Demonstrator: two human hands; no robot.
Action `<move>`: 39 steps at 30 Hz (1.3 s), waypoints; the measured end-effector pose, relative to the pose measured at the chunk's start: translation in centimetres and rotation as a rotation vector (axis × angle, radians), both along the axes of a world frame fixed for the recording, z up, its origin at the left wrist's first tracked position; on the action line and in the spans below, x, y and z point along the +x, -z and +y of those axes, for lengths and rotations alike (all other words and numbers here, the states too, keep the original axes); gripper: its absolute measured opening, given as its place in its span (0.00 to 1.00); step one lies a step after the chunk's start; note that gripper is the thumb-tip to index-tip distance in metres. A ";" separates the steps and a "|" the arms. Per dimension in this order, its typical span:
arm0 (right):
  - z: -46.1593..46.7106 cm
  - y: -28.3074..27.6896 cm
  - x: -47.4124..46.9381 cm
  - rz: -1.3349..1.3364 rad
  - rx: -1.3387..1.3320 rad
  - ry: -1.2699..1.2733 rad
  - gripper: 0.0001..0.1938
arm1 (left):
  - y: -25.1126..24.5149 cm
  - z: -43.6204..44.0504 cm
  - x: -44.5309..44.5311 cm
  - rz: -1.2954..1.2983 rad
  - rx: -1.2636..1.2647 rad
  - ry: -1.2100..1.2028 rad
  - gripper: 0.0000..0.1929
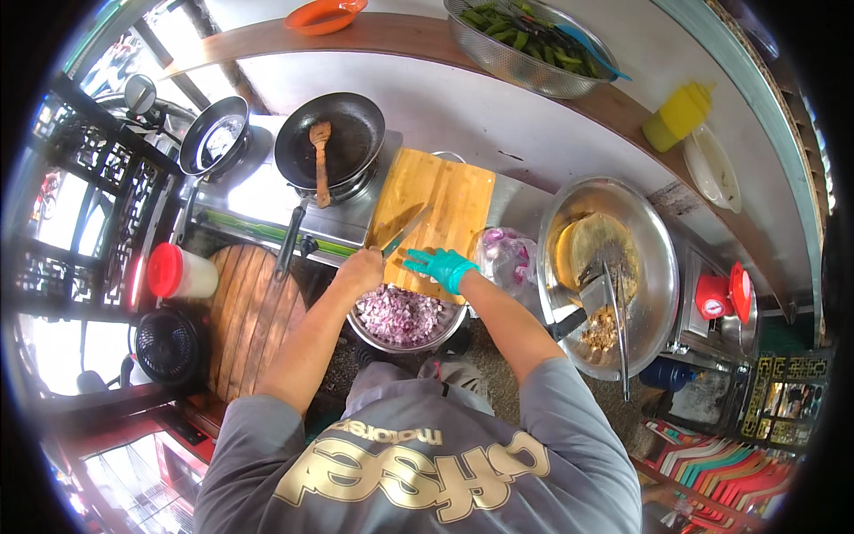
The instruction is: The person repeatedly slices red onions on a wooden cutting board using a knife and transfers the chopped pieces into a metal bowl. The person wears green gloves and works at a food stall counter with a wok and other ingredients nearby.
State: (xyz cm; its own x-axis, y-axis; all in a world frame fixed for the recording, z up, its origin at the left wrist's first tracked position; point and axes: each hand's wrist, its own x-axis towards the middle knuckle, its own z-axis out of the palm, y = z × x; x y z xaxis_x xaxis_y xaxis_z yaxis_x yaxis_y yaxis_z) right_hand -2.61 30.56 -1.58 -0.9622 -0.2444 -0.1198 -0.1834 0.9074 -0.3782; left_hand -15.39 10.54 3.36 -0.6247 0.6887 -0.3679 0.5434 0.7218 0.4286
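My left hand [362, 270] grips a knife [408, 230], its blade slanting up over the wooden cutting board [434, 180]. Covered by a teal glove, my right hand [442, 267] lies over the lower right of the board with fingers spread. Small pale bits show near its fingers; whether anything is under the palm is hidden. Below the board's near edge, partly overlapped by it, sits a metal bowl [460, 324] of diced red onion [400, 317]. A clear plastic bag [507, 257] with purple onions inside rests right of the board.
Left are a wok [353, 147] with a wooden spatula [321, 160], a smaller pan [217, 137], a red-lidded tub [183, 270] and a round wooden table [247, 320]. Right, a large metal basin [657, 267] holds a cleaver [594, 300] and tongs [620, 320]. A colander [527, 67] stands on the shelf.
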 end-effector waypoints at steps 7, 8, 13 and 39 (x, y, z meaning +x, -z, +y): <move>-1.2 6.4 -2.6 -0.114 -0.219 0.187 0.20 | 0.9 0.9 1.8 -0.056 -0.053 -0.078 0.16; -2.0 7.1 -2.0 -0.111 -0.269 0.336 0.21 | 1.0 1.6 2.4 -0.036 -0.045 -0.125 0.16; -3.0 6.7 0.6 0.151 -0.425 0.608 0.14 | -0.2 3.4 3.7 -0.036 -0.158 -0.013 0.16; -0.5 8.3 -1.9 0.236 -0.287 0.052 0.05 | 3.0 3.2 8.7 -0.109 -0.227 -0.229 0.15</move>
State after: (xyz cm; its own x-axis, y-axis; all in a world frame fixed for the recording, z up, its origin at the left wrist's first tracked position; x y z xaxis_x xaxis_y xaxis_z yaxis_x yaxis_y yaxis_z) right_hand -4.49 30.04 -9.86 -0.9672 -0.1855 0.1735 -0.2522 0.7810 -0.5714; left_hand -6.65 13.77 0.35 -0.7018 0.4281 -0.5695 0.3162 0.9035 0.2895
